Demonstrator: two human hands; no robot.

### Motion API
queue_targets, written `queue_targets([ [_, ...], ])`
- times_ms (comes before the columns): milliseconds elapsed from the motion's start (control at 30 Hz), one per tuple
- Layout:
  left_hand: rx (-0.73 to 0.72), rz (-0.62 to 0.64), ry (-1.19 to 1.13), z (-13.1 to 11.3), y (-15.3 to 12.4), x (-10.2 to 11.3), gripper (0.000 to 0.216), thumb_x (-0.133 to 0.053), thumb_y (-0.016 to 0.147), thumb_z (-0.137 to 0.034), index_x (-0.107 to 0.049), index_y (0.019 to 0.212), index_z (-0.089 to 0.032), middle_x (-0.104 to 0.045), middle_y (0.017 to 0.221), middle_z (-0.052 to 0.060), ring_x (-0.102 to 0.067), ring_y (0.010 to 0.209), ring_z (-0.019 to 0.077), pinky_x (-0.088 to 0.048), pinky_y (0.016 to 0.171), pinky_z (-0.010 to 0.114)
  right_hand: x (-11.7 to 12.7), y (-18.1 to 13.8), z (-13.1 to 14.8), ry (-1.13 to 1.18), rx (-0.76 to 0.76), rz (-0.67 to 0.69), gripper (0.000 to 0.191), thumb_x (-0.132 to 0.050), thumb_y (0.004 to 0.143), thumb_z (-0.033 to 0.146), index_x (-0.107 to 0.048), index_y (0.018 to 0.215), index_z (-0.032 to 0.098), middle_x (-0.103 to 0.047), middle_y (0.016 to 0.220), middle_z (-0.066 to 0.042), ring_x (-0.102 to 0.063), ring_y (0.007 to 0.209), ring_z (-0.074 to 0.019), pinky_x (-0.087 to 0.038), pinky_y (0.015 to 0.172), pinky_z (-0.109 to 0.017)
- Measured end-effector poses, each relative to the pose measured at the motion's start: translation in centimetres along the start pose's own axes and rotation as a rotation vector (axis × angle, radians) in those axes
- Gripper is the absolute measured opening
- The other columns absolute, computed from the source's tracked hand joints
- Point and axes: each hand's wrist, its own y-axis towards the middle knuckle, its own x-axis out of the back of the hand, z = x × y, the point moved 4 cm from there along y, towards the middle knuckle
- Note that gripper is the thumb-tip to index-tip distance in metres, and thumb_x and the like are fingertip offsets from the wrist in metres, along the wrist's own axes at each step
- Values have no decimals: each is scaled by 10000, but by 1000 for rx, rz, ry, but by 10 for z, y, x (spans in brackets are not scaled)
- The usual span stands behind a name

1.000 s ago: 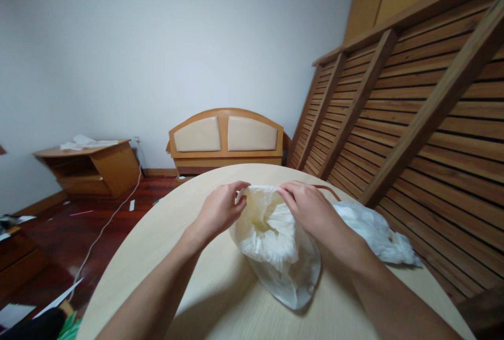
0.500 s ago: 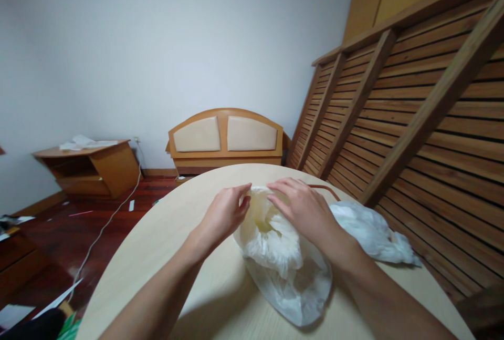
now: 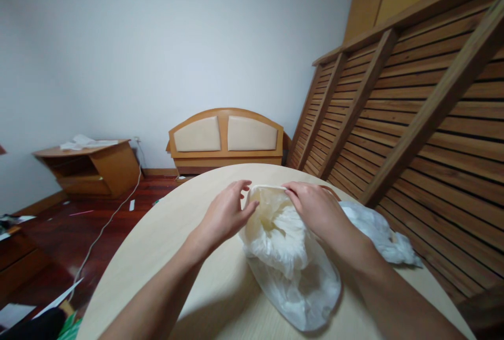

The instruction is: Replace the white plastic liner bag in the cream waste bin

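Observation:
A crumpled white plastic bag point(image 3: 291, 261) lies on the round pale wooden table point(image 3: 197, 277) with its mouth turned away from me. My left hand point(image 3: 224, 216) pinches the left edge of the bag's mouth. On the right edge of that mouth, my right hand point(image 3: 315, 211) is closed on the plastic, and a taut strip of the rim stretches between the two hands. A second crumpled white bag point(image 3: 378, 235) lies just right of my right forearm.
A thin brown loop point(image 3: 328, 188) pokes out behind my right hand. A slatted wooden bed frame point(image 3: 413, 109) leans against the wall at right. A headboard point(image 3: 226, 137) stands behind the table. A low cabinet point(image 3: 90, 166) and a white cable point(image 3: 106, 224) are on the floor at left.
Both hands have shifted their hold on the bag's mouth and pulled its rim taut. The bag has slid slightly right and nearer to me.

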Motion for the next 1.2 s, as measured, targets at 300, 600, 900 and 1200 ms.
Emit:
queue_targets([
  [300,41,36,61,6,7,-2,300,-561,925,-176,-717,1181,-180,-775,1106,100,-730,947,235,-569,788,320,-1,-1,4,123,57,18,228,-547,1003,226,-761,1080,222,-785,1101,-62,-735,1019,-269,-539,845,-343],
  [600,-234,-32,67,-15,2,-2,452,-712,871,-259,-615,1306,-184,-666,1325,114,-626,1214,267,-496,1054,422,-4,3,6,213,141,-18,198,-573,996,258,-757,1054,216,-786,1069,-56,-735,973,-257,-543,835,-352],
  [900,-150,-88,188,-6,6,-4,127,-652,925,-202,-737,1016,-232,-775,978,15,-725,863,205,-541,761,301,-7,0,11,396,182,-108,273,-618,954,290,-669,1208,204,-728,1209,-87,-696,1084,-247,-532,924,-377],
  [1200,-59,-123,213,-4,7,-3,135,-641,937,-227,-751,1016,-235,-785,989,21,-729,890,198,-534,761,273,-11,-6,9,236,8,58,277,-656,904,239,-693,1171,177,-775,1075,-102,-732,975,-278,-532,847,-365],
])
